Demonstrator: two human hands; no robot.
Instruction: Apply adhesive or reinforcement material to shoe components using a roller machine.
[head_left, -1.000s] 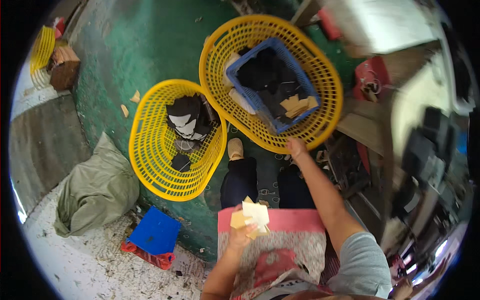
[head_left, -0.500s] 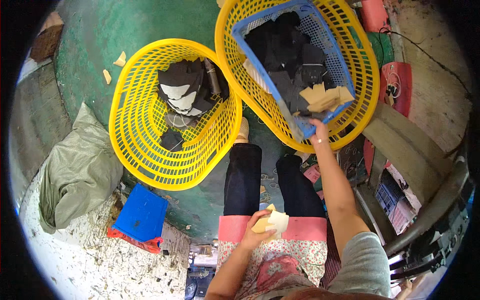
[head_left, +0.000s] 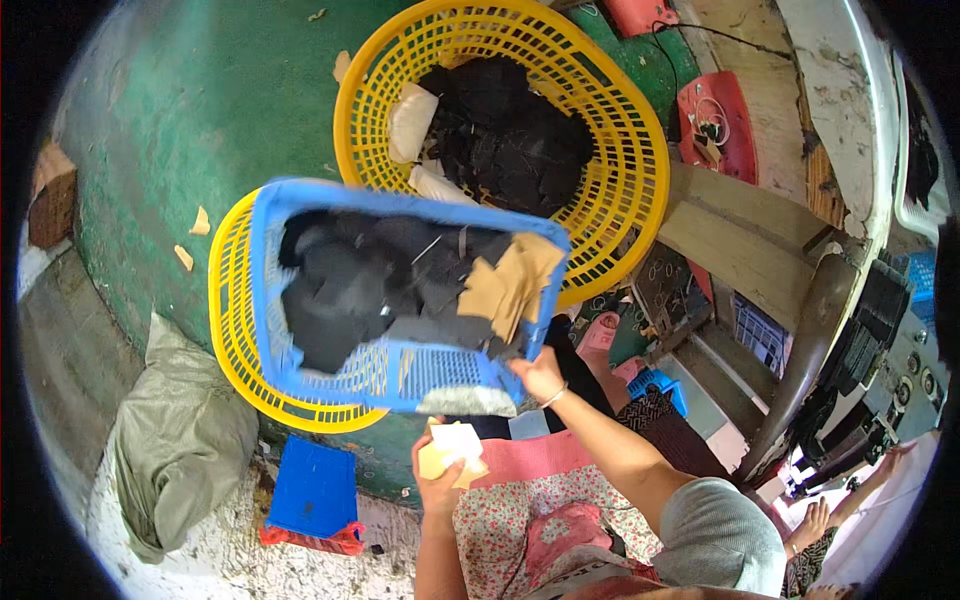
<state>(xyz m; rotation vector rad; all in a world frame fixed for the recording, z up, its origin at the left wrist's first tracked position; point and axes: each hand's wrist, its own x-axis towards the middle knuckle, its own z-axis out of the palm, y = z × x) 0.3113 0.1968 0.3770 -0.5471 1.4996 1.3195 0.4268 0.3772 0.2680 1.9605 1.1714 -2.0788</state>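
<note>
My right hand (head_left: 540, 378) grips the near right corner of a blue plastic basket (head_left: 268, 300), which is lifted and tilted. Black cut fabric pieces (head_left: 350, 280) fill it, with several tan pieces (head_left: 512, 285) at its right end. My left hand (head_left: 438, 482) is closed around a small stack of pale yellow and white pieces (head_left: 452, 450) just below the basket's near edge. Under the blue basket is a yellow oval basket (head_left: 228, 300), its inside mostly hidden. Farther back, a second yellow basket (head_left: 652, 170) holds a heap of black pieces (head_left: 520, 140) and white bundles (head_left: 410, 120).
To the left lie a grey-green sack (head_left: 180, 450) and a blue box (head_left: 312, 488) on red plastic. A wooden bench (head_left: 740, 220) and a machine (head_left: 870, 340) stand at the right. Another person's hand (head_left: 810, 525) shows at lower right.
My right hand has lifted the blue basket out of the far yellow basket and swung it left and nearer, over the other yellow basket. My left hand keeps its stack. The view has shifted.
</note>
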